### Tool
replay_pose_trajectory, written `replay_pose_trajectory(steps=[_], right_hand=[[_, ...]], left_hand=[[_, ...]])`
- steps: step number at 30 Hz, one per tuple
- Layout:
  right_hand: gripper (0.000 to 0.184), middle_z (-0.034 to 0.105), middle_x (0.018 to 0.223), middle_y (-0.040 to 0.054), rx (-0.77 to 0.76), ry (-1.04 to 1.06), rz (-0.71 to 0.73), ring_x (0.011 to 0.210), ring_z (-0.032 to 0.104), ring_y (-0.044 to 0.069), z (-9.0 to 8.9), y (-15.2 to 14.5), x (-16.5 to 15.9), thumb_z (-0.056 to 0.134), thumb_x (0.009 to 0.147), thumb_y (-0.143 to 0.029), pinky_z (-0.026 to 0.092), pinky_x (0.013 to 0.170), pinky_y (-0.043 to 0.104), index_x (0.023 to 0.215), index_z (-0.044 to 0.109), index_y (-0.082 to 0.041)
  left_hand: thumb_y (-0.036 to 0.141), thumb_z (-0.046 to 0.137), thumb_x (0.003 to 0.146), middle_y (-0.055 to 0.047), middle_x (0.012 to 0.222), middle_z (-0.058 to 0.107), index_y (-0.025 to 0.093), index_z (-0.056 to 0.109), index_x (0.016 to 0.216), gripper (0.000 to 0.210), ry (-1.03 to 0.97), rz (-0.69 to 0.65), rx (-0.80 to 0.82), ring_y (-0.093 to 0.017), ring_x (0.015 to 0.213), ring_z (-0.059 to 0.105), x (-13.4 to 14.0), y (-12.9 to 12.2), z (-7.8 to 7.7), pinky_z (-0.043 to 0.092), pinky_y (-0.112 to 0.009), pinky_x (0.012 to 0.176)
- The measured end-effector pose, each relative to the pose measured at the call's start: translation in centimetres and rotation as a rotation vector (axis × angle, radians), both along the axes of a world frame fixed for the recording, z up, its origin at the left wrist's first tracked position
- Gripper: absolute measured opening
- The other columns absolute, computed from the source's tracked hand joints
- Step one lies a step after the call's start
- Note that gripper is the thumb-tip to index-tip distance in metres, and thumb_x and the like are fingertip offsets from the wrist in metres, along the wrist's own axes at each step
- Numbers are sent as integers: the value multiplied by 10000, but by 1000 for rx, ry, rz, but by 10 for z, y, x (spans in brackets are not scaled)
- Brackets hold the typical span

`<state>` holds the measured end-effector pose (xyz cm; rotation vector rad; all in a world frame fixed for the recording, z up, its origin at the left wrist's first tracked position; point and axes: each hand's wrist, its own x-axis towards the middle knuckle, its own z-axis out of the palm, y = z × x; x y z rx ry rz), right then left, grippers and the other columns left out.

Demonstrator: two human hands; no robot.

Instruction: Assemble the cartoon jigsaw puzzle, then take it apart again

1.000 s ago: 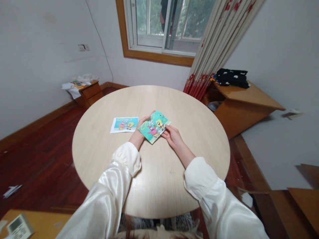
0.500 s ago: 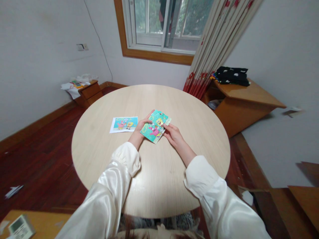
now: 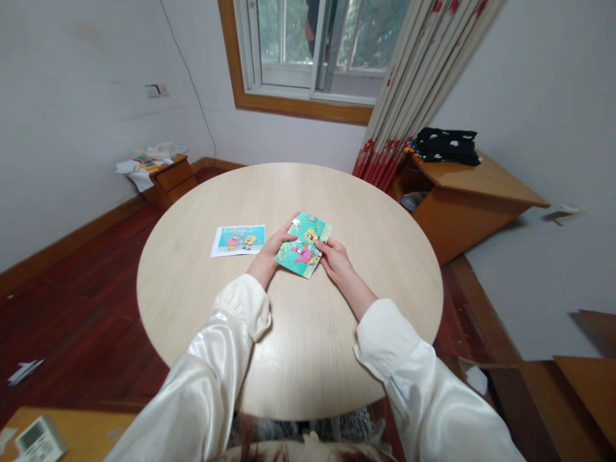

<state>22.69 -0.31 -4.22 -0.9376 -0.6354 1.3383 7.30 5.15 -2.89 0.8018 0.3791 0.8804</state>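
Observation:
A small turquoise jigsaw puzzle with a yellow and a pink cartoon figure is held up over the round table. My left hand grips its left side, thumb on top and fingers beneath. On the right edge my right hand pinches it, thumb lying on the picture. A white patch shaped like a puzzle piece shows near the upper left corner. Left of my left hand, a printed picture of similar figures lies flat on the table. The puzzle's underside and my fingertips below it are hidden.
A wooden cabinet with folded black cloth on it stands right of the table, beside a long curtain. Papers lie on a small drawer unit at the back left. A small device with buttons sits at the lower left.
The jigsaw puzzle has turned slightly and its lower part has shifted a little to the right. The white patch at its upper left now shows. Both hands keep their hold.

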Motion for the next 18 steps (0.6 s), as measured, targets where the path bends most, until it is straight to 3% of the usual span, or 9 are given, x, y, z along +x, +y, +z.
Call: replay_pose_trajectory(steps=[9,14,18], right_hand=[[361,744,757,18,35,-31,-90,740,683,208,-1,3,3,866,482,-302,557,774,378,779,706,-174],[385,740,745,21,33,-30,-54,748,686,217,-1,3,3,872,467,-313,552,780,384,782,701,-173],[389,737,741,29,33,-85,-13,770,687,230,-1,3,5,873,451,-297,544,789,395,772,694,-169]], left_hand=[[-9,634,672,-145,1210,658,168,367,1454,845,112,78,-65,-240,940,696,6,-2,-4,510,-396,919],[35,699,698,-131,1069,714,142,345,1462,849,187,131,-83,-167,731,695,9,-5,-4,548,-325,781],[76,710,707,-100,893,742,97,457,1387,726,299,235,-33,-147,652,668,13,-3,-7,540,-298,712]])
